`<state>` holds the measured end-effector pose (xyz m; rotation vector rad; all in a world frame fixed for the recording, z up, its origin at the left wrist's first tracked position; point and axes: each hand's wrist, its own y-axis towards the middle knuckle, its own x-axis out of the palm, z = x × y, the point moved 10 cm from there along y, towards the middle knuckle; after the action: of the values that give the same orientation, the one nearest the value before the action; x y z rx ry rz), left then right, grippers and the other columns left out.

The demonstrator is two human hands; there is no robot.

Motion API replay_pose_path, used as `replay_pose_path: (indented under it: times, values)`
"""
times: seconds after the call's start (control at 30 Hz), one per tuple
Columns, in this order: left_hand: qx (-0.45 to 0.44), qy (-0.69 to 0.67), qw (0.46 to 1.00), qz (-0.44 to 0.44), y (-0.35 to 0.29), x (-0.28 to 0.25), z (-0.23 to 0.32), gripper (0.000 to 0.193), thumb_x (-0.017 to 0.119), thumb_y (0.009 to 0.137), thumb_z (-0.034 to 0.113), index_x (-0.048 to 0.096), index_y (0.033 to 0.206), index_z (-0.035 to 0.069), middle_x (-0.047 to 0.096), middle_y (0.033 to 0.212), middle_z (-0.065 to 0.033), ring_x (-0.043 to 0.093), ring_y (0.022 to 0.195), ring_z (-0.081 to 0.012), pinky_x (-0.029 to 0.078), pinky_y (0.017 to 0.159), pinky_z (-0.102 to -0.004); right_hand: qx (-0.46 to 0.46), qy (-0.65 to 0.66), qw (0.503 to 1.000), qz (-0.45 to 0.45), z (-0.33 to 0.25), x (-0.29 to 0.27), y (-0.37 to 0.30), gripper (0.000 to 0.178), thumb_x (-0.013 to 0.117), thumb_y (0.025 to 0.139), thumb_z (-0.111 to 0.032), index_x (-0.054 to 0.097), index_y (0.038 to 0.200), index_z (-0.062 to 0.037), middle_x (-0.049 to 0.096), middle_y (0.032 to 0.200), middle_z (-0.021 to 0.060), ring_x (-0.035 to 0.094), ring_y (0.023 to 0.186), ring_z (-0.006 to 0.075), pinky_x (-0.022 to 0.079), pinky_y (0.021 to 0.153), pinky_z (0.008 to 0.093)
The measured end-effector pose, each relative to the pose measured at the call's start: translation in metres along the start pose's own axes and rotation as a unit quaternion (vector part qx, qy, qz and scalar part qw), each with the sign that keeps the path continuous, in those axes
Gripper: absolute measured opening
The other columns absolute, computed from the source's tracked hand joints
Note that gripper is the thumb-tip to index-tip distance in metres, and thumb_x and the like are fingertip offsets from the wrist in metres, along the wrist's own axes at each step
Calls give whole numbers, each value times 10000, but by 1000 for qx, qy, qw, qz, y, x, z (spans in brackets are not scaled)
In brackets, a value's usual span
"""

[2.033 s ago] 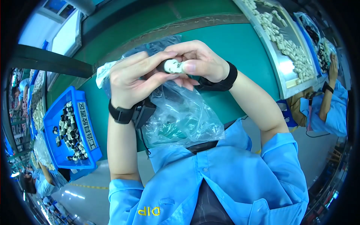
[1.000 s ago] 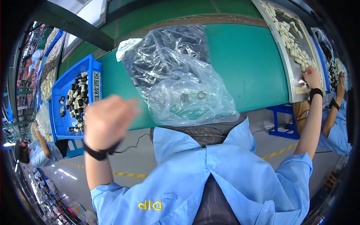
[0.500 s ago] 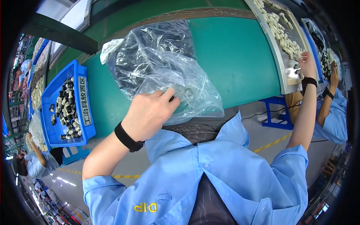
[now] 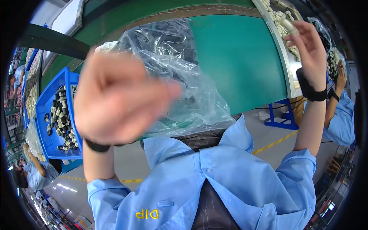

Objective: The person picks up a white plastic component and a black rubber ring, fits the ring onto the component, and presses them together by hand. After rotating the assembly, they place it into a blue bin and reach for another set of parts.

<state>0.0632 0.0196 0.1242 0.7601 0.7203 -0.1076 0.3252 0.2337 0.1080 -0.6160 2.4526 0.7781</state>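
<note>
My left hand [image 4: 119, 99] is raised over the left part of the worktop, smeared by motion. Its fingers look bent, but whether anything is in them is hidden. Behind it lies a large clear plastic bag [image 4: 203, 96] with dark contents, spread on the green mat. At the right, my right hand [image 4: 312, 48] pinches a cream-coloured cylindrical part [image 4: 288, 26] between thumb and fingers. That hand is above a metal-edged tray [image 4: 276, 36] where many similar cream parts [image 4: 276, 17] lie heaped.
A blue bin [image 4: 57, 153] of black-and-cream parts [image 4: 63, 119] stands at the left. The green mat [image 4: 237, 57] stretches between bag and tray. A dark metal bar [image 4: 57, 40] crosses the upper left. Co-workers sit at both sides; one's hand [image 4: 340, 78] shows at far right.
My left hand has lifted off the bag, leftward and closer to the camera. My right hand has moved up and inward from the tray's near end, now with a cream part in its fingers.
</note>
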Motion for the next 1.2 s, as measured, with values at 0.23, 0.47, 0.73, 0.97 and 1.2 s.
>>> replay_pose_path:
  times: [0.23,0.47,0.73,0.97,1.2]
  values:
    - [-111,-176,956,207,-4,-15,-100,298,651,785,-144,627,1073,-73,577,1116,-175,694,832,-211,596,615,-246,-138,122,977,-111,-102,146,37,266,564,929,6,539,1192,35,594,1123,99,598,907,127,494,798,260]
    - [-243,-344,886,195,-28,17,-139,320,656,803,-146,556,1106,-112,653,998,-181,712,799,-229,604,657,-263,-21,334,931,-148,-53,217,51,260,595,902,16,541,1154,45,596,1074,100,591,903,126,497,785,267]
    - [-228,-252,916,213,-33,13,-136,334,681,781,-146,558,1091,-125,676,959,-192,711,750,-202,594,644,-262,-94,352,930,-53,-56,201,32,325,668,822,32,535,1116,74,596,1004,111,594,892,161,499,756,292]
    - [-130,-112,973,157,-17,10,-116,317,680,792,-114,619,1102,-135,694,927,-187,706,727,-182,566,619,-237,-286,219,931,-67,-92,189,22,341,731,742,47,583,1048,76,650,962,157,597,840,201,483,724,287]
    - [-109,-96,976,163,-15,11,-111,296,679,796,-76,640,1084,-130,702,931,-184,696,716,-177,544,612,-224,-287,145,941,-100,-112,184,24,275,731,739,41,634,988,105,670,830,182,608,705,215,481,643,280]
